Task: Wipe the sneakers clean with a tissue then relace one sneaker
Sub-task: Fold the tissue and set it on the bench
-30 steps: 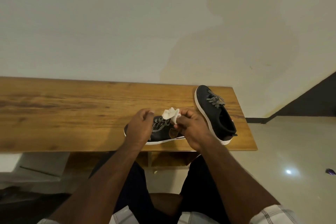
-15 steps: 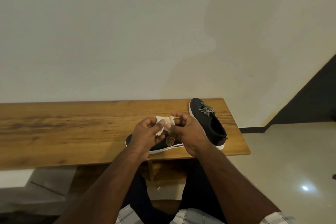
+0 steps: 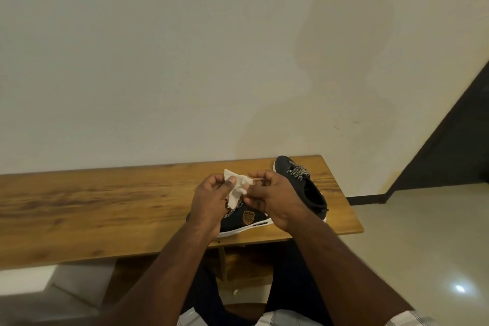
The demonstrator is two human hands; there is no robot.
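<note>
Two black sneakers with white soles lie on the wooden table (image 3: 105,206). The near sneaker (image 3: 247,219) lies on its side under my hands, showing a gold badge; much of it is hidden. The far sneaker (image 3: 304,185) stands upright to the right, its striped laces tied. A crumpled white tissue (image 3: 236,188) hangs between my hands above the near sneaker. My left hand (image 3: 211,201) pinches its upper left part with thumb and fingers. My right hand (image 3: 275,198) pinches its right edge.
The table runs along a pale wall (image 3: 185,61) and ends at the right, past the far sneaker. A shiny tiled floor (image 3: 423,246) lies beyond it. My legs sit under the table's front edge, with a lower shelf (image 3: 238,259) beneath the tabletop.
My left hand came off the near sneaker and took hold of the tissue alongside my right hand. Both hands lifted the tissue and spread it. The camera tilted up.
</note>
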